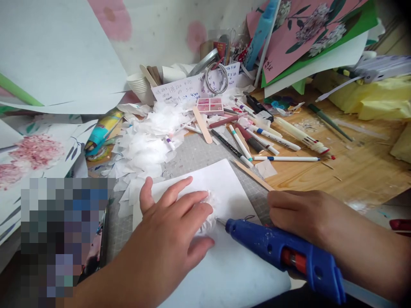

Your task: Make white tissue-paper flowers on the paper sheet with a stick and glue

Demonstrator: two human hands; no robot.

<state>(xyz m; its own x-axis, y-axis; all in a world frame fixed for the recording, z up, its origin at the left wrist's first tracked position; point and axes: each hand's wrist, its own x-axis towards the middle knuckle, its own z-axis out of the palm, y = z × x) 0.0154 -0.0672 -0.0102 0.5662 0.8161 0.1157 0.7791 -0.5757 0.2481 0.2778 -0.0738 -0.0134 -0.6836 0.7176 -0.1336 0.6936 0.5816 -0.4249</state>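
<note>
Head view, lower centre: open left hand [171,224] touched tissue [209,225]; right hand [302,209] gripped glue gun [257,239]. Gluing seemed underway, next requiring steady aim.

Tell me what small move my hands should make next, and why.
I'd probably squeeze out a small dab of glue: your right hand holds the blue hot glue gun with its nozzle pointed at the edge of the ruffled white piece, while your left hand spreads over that piece on the white sheet.

there are two hands [175,222], one glue gun [253,239], one palette [209,107].
</note>
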